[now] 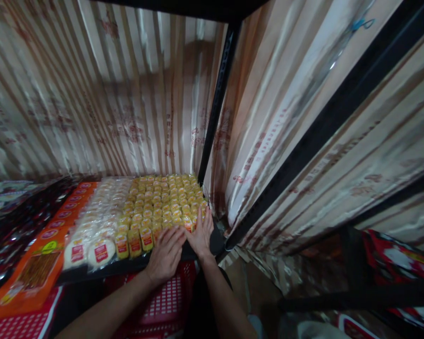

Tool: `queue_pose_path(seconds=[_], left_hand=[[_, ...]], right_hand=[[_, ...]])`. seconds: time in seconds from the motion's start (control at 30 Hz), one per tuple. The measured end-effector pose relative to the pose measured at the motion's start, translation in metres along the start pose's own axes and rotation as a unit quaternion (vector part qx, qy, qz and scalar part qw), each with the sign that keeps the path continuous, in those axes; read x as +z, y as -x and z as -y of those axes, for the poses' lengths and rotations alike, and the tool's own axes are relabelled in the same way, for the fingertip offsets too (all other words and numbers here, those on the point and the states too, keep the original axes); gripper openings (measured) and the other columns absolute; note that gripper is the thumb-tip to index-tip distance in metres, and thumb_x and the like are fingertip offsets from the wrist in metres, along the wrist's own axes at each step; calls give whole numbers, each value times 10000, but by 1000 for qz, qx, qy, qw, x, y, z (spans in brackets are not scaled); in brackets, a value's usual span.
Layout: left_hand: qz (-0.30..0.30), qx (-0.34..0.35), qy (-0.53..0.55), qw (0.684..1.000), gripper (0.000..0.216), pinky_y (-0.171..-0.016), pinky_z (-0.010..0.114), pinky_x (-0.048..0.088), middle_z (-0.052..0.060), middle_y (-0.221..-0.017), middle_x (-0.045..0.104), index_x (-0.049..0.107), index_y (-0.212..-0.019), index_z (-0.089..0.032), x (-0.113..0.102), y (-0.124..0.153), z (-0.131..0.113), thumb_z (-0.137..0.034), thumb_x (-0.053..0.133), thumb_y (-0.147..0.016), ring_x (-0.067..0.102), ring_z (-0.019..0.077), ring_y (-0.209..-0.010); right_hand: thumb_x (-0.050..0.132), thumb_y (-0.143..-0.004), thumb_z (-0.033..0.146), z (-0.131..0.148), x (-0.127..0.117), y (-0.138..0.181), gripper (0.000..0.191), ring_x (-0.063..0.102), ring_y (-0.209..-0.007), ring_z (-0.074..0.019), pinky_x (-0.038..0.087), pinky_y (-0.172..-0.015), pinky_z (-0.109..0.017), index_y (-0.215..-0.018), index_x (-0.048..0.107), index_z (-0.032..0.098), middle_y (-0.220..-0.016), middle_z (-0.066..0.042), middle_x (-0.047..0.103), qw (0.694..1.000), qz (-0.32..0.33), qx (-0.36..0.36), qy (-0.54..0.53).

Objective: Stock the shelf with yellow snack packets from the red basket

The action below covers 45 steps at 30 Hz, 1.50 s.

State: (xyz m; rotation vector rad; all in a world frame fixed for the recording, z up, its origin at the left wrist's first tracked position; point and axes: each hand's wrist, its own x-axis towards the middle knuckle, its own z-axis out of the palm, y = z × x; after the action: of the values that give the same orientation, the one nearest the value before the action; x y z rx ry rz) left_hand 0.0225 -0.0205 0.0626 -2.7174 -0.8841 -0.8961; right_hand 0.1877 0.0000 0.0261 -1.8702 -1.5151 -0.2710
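Rows of small yellow snack packs [162,200] with red labels stand upright, packed closely on a dark shelf. My left hand [167,252] lies against the front row, palm down, its fingers stretched along the packs. Beside it, my right hand [200,235] rests at the front right corner of the rows with thumb and fingers apart. The two hands nearly meet at the thumbs. Neither one is seen gripping a pack, though the fingers cover part of the front row. Clear packs of round white cakes [101,252] line up just left of the yellow ones.
Long orange snack bags [38,263] and dark shiny packages [17,230] lie farther left. A red plastic basket [164,299] sits below the shelf edge. Black metal posts [219,99] frame the corner, with printed plastic sheeting [137,94] behind. Red packages [403,263] are at the lower right.
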Motion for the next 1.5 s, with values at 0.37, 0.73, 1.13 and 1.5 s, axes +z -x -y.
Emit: queue_pose_path(seconds=[0.37, 0.73, 1.13, 1.5], left_hand=[[218, -114, 44, 968, 506, -1130, 488, 112, 66, -1435, 360, 332, -1378, -140, 27, -123, 40, -320, 191, -927, 170, 203, -1381], [240, -109, 41, 964, 552, -1128, 429, 133, 74, -1442, 344, 388, -1351, -139, 27, -126, 39, -387, 135, -928, 193, 192, -1374], [230, -125, 35, 964, 593, -1132, 439, 85, 75, -1487, 236, 357, -1371, -140, 36, -146, 39, -449, 130, -918, 129, 205, -1389], [281, -123, 47, 951, 579, -1124, 468, 115, 102, -1467, 277, 382, -1357, -129, 41, -163, 36, -438, 189, -908, 181, 244, -1376]], right_hand=[[497, -733, 595, -2, 1, 1, 935, 133, -1357, -321, 246, -1009, -514, -1433, 96, 123, -1487, -190, 138, 1000, -15, -5, 4], [497, -728, 603, -1, 1, 1, 926, 127, -1359, -319, 245, -1009, -511, -1424, 134, 111, -1482, -196, 160, 1000, -11, -4, 1], [481, -728, 641, -3, 1, 1, 930, 146, -1354, -332, 245, -1011, -522, -1421, 162, 110, -1476, -202, 173, 1000, -11, -6, -5], [507, -705, 645, -5, 4, 3, 970, 140, -1356, -336, 251, -1009, -527, -1418, 150, 94, -1473, -209, 181, 1000, -10, -8, 3]])
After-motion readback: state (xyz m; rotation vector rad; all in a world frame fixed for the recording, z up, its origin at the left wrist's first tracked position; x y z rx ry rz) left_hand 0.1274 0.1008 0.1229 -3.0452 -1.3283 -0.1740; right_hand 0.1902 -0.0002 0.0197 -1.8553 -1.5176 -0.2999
